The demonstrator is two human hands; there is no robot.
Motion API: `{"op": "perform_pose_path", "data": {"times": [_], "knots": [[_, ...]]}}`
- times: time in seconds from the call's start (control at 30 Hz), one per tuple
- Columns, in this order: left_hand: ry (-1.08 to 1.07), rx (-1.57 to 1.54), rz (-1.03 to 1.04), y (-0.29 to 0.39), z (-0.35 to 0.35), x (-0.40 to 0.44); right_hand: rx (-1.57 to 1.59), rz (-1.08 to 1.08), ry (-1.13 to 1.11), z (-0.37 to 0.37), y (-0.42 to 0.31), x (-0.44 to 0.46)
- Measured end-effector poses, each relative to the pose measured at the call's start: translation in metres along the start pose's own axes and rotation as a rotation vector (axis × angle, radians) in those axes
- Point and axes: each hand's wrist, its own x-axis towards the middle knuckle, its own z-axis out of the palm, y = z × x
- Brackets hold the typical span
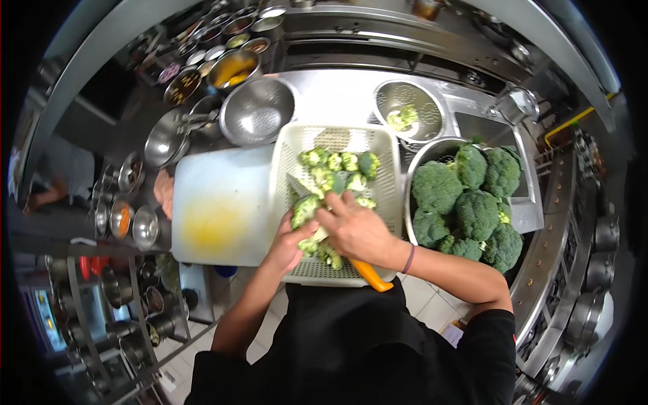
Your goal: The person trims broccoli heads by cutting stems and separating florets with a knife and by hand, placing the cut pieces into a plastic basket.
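Black sleeves (480,351) lead into bent forearms (442,270) reaching over the basket's (390,179) near edge. Across that edge, right of middle, slants a knife (370,275), tip pointing far-left. Left grip (287,244) is clamped on a floret (306,210), left of the basket's middle, thumb nearside; right grip (361,233) arches palm-down beside it, but whether it holds the knife cannot be told. Best to keep the floret low, fingertips clear of the blade.

A yellow-stained board (219,209) lies at left, a colander (258,111) and food bowls (246,60) behind it, a sink (480,126) at right and pots (599,273) along the far right edge.
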Motion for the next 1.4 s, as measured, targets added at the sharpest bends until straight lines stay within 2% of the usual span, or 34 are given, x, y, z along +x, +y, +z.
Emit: {"op": "perform_pose_path", "data": {"times": [0.07,0.1,0.17,0.2,0.3,0.37,0.4,0.47,0.5,0.6,0.63,0.77,0.83,0.87,0.93,1.0,1.03,1.1,1.17,1.2,1.27,1.33,1.4], "knots": [[0.102,0.191,0.067,0.004,0.008,0.001,-0.111,0.004,-0.018,0.005,0.002,0.001],[0.121,0.189,0.075,0.006,-0.006,0.007,-0.180,0.000,0.032,0.003,0.009,-0.001],[0.461,0.822,0.464,0.008,-0.044,0.019,-0.284,0.061,0.057,-0.013,0.027,-0.006],[0.378,0.375,0.277,0.025,-0.053,0.012,-0.317,0.130,0.039,-0.022,0.036,-0.004],[0.358,0.384,0.275,0.043,-0.055,-0.005,-0.305,0.203,0.019,-0.029,0.057,0.003],[-0.060,-0.140,0.080,0.048,-0.057,-0.003,-0.321,0.176,0.078,-0.034,0.051,0.005],[-0.057,-0.144,0.091,0.048,-0.051,-0.002,-0.329,0.151,0.150,-0.034,0.044,0.004],[-0.002,-0.353,0.117,0.044,-0.033,-0.004,0.028,0.383,0.089,-0.011,0.022,-0.016],[-0.160,-0.314,0.162,0.042,-0.034,-0.004,0.094,0.437,-0.007,0.003,0.007,-0.030],[-0.037,-0.449,0.122,0.022,-0.048,0.001,0.123,0.515,-0.163,0.054,-0.016,-0.062],[0.190,-0.402,0.109,0.021,-0.036,-0.004,0.083,0.550,-0.216,0.068,-0.017,-0.069],[0.277,-0.401,0.057,0.015,-0.045,-0.002,0.106,0.614,-0.214,0.088,0.000,-0.073],[0.037,-0.276,0.150,0.013,-0.061,-0.001,0.314,0.565,-0.190,0.082,0.015,-0.076],[0.036,-0.268,0.154,0.016,-0.065,-0.002,0.318,0.561,-0.183,0.071,0.018,-0.079],[0.120,-0.119,0.179,0.025,-0.064,-0.010,0.546,0.646,-0.137,0.030,0.013,-0.080],[0.141,-0.091,0.189,0.026,-0.069,-0.014,0.977,0.821,0.057,0.019,0.009,-0.093],[0.114,-0.089,0.130,0.020,-0.082,-0.013,1.069,0.783,0.177,0.018,0.006,-0.097],[0.086,-0.087,0.069,0.010,-0.099,-0.012,1.173,0.814,0.115,0.013,0.007,-0.101],[-0.184,-0.335,0.067,0.000,-0.109,-0.013,1.318,0.836,0.005,0.013,0.013,-0.109],[-0.186,-0.332,0.065,0.007,-0.097,-0.014,1.320,0.836,0.009,0.011,0.012,-0.109],[-0.059,-0.312,0.003,0.026,-0.061,-0.017,1.287,0.871,-0.058,0.008,0.007,-0.106],[0.000,-0.286,0.030,0.024,-0.055,-0.008,1.306,0.849,-0.032,0.006,0.000,-0.104],[0.085,-0.047,0.330,0.021,-0.048,0.005,0.963,0.798,-0.056,-0.001,-0.007,-0.103]]}}
